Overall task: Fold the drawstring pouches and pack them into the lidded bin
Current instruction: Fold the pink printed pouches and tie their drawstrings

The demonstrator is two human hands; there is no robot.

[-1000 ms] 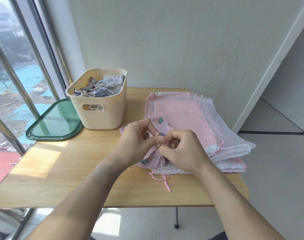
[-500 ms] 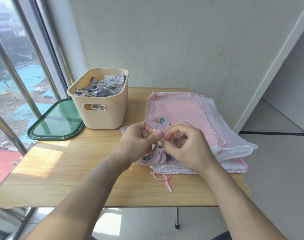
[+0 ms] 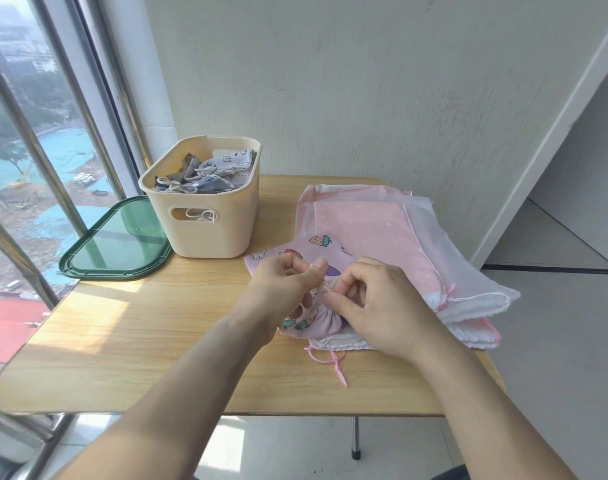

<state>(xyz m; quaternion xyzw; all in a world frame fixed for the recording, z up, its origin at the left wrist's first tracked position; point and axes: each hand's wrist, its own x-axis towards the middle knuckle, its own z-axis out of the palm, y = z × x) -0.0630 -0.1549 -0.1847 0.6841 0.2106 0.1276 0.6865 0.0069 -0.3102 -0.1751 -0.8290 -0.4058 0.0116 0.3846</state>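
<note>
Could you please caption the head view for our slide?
Both hands pinch a strawberry-print pouch's drawstring beside the cream bin.

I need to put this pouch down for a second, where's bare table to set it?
Bare wood lies on the table in front of the green lid and cream bin, left of your left hand. A narrow strip runs along the near edge. The right side is crowded by the pink pouch stack.

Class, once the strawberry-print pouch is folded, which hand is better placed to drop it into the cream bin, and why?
Probably the left hand. The cream bin stands open at the table's left rear, on that hand's side, so it has a clear path. The right hand would have to cross over it. Both now pinch the strawberry-print pouch.
</note>
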